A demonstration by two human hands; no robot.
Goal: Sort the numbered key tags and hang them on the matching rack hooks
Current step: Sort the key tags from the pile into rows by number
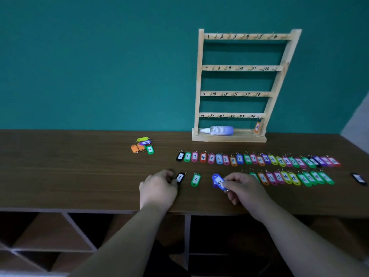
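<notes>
While the left hand [157, 187] curls its fingers against the black tag [180, 178] on the surface [79, 168], grip unclear, the right hand [244, 186] pinches the tilted blue tag [218, 181] between its fingers over the near row's gap, the rack [200, 76] standing beyond on that hand's side.

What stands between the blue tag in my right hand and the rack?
Only the far row of tags, lying flat. Lifted over it, the blue tag in the right hand has an open path to the rack. A bottle lies in the rack's base.
</notes>
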